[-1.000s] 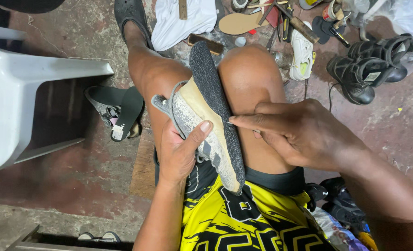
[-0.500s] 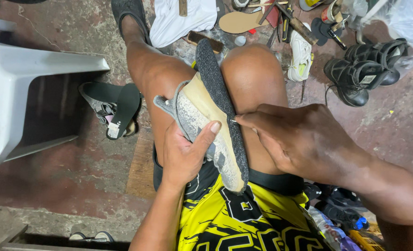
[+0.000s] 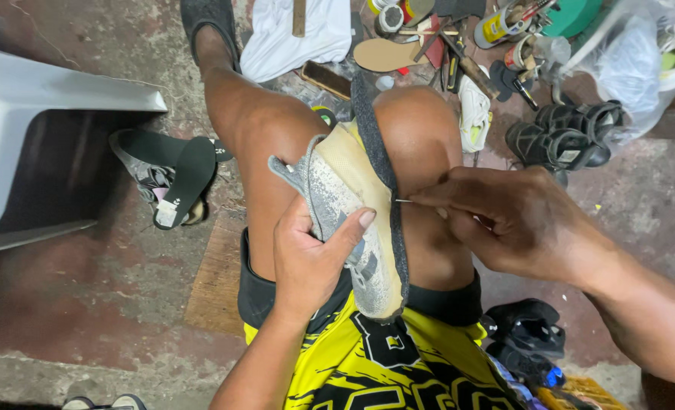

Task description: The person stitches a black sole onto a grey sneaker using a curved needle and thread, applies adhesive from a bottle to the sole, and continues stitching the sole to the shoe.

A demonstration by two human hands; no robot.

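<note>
A grey knit shoe (image 3: 353, 220) with a black sole lies upside down between my knees, its yellowish inner edge showing. My left hand (image 3: 311, 262) grips the shoe's upper from below, thumb pressed across it. My right hand (image 3: 512, 220) pinches a thin metal needle (image 3: 403, 201) whose tip meets the black sole's edge at mid-length. Both hands rest over my thighs, above my yellow and black shirt (image 3: 398, 372).
A white plastic chair (image 3: 41, 121) stands at the left, with a second shoe and a black insole (image 3: 178, 182) beside it. Tools, tins, a tan insole (image 3: 387, 55), a white cloth (image 3: 288, 34) and black sandals (image 3: 565, 137) lie on the concrete floor ahead and right.
My right hand has drawn back to the right and now holds the needle at the sole's edge. The shoe has shifted slightly between my knees; my left hand keeps its grip.
</note>
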